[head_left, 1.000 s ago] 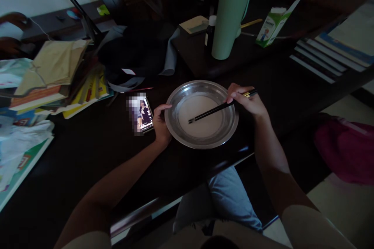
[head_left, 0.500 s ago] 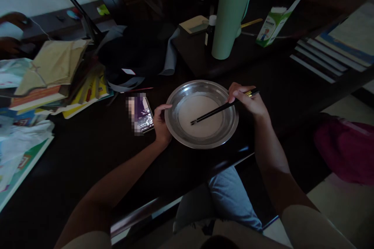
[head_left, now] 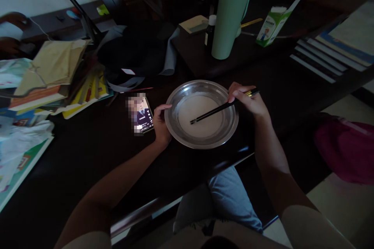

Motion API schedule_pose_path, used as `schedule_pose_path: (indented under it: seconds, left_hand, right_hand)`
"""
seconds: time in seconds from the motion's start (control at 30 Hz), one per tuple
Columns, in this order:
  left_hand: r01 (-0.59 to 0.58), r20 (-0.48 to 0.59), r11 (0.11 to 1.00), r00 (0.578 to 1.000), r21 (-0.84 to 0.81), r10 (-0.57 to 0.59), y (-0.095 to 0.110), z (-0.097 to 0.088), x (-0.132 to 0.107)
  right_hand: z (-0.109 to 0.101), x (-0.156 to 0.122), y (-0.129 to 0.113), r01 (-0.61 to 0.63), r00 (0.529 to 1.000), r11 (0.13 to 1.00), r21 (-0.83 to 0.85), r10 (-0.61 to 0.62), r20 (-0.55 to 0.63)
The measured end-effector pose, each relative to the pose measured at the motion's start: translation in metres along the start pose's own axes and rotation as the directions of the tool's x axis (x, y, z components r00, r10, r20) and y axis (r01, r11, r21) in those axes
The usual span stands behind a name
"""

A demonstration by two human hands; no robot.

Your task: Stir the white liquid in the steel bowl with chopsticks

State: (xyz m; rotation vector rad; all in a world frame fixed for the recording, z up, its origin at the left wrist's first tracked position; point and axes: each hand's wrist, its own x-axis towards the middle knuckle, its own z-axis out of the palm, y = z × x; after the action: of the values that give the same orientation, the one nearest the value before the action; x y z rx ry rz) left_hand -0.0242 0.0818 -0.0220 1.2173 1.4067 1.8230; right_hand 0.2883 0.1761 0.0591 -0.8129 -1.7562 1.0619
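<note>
A round metal bowl (head_left: 201,143) rests on the dark table in front of me, with a whitish liquid or batter (head_left: 201,111) in its bottom. My left hand (head_left: 161,124) grips the bowl's left side, thumb over the rim and the other fingers hidden behind it. My right hand (head_left: 244,98) is closed on a pair of black chopsticks (head_left: 216,109) with gold bands near the top. Their tips point down to the left and meet the whitish contents. Close by my left hand lies a lit phone (head_left: 143,114), partly blurred out.
A tall green flask (head_left: 232,15), a small dark bottle (head_left: 209,33) and a green-white carton (head_left: 271,27) stand behind the bowl. Piled books (head_left: 52,70) and a black bag (head_left: 137,54) lie at left. More books (head_left: 330,56) are stacked at right.
The picture on the phone screen is different and brighter. Both hands, the bowl and the chopsticks have stayed almost where they were.
</note>
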Motion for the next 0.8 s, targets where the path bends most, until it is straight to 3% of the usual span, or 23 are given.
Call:
schedule_pose_path:
  seconds: [0.1, 0.33, 0.53, 0.6, 0.67, 0.8]
  left_hand:
    - [-0.018, 0.001, 1.000, 1.000, 0.020, 0.018, 0.000, 0.000, 0.000]
    - [-0.003, 0.013, 1.000, 1.000, 0.015, 0.002, 0.002, 0.000, 0.000]
    - [-0.004, 0.023, 0.999, 1.000, -0.034, 0.005, 0.004, 0.002, 0.000]
    - [-0.001, 0.025, 1.000, 1.000, -0.029, 0.002, 0.004, 0.002, 0.000]
    - [0.007, 0.022, 1.000, 1.000, -0.010, -0.007, 0.004, 0.001, 0.000]
    - [0.005, 0.021, 1.000, 1.000, 0.006, -0.005, 0.003, 0.000, 0.000]
  right_hand:
    - [0.002, 0.001, -0.003, -0.014, 0.999, 1.000, -0.025, 0.014, 0.035]
    - [-0.003, 0.000, 0.008, -0.004, 0.978, 0.999, 0.037, 0.012, -0.210]
    - [0.000, -0.001, -0.001, -0.017, 0.999, 1.000, 0.001, 0.017, 0.029]
    - [0.002, 0.001, -0.004, -0.012, 0.998, 1.000, -0.016, 0.013, 0.054]
    - [0.003, 0.002, -0.003, -0.007, 1.000, 1.000, -0.019, 0.007, 0.019]
    - [-0.001, 0.001, 0.005, -0.028, 0.986, 1.000, 0.000, 0.028, -0.164]
